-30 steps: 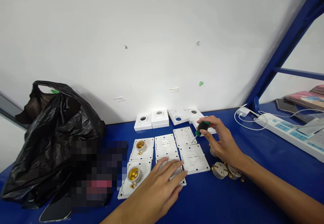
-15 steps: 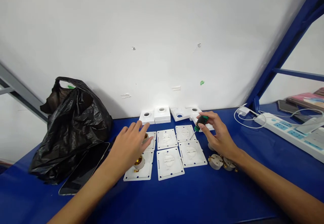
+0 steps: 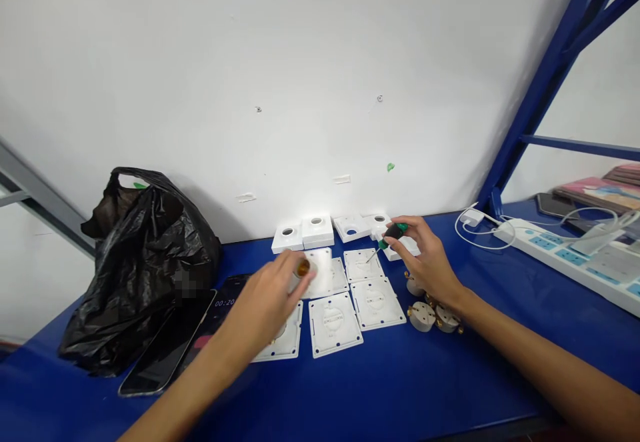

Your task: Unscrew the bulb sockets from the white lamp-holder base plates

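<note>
At the centre of the frame, the left hand [image 3: 267, 295] closes its thumb and fingers around a brass-lined lamp socket [image 3: 303, 268] on a white square plate [image 3: 324, 260], blurred and tilted above the neighbouring plates. Right of centre, the right hand [image 3: 425, 255] grips a green-and-black screwdriver [image 3: 395, 232], its shaft slanting down-left over a back plate [image 3: 360, 270]. Loose lamp sockets [image 3: 422, 317] lie below that wrist; a black plastic bag [image 3: 150, 269] stands at left.

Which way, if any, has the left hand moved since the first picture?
Yes: the left hand went left and closer to the wall, judged against the green spot on it. It was over the front middle plate.
</note>
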`<state>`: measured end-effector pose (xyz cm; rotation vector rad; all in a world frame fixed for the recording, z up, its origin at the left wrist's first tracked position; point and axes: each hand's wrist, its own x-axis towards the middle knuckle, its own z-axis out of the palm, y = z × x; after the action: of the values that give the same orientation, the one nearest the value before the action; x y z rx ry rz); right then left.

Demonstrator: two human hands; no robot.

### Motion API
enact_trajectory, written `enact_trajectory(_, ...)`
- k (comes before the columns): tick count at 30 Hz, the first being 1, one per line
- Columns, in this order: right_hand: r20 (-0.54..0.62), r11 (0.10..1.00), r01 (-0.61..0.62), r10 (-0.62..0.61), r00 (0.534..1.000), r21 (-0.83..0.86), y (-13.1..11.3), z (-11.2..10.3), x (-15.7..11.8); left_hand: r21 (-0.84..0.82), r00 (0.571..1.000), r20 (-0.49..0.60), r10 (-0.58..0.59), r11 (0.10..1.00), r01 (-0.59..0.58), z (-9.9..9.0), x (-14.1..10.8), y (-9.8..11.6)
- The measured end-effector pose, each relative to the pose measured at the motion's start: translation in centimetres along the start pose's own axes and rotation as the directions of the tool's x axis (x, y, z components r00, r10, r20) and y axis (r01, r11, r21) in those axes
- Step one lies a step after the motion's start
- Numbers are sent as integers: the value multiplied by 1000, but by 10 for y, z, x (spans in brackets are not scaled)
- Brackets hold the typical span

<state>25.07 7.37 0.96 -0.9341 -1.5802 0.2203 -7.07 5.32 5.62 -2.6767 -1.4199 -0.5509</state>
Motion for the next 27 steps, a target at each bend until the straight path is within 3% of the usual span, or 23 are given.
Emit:
enact_trajectory(3,11,998,-55,55,998,23,6,0,-1,-96,993,17,117,989,-115,17,-15,31)
enact_trajectory(5,28,997,-75,74,997,35,9,1,-1,-178,974,-42,222,958,-226,31,-24,48)
enact_trajectory(9,45,994,-101,99,994,49,13,3,-2,-228,949,-98,300,921,-315,52,-31,62)
enact_trajectory(27,129,973,-182,165,978,139,13,0,0,-391,992,17,128,913,-111,54,-32,59)
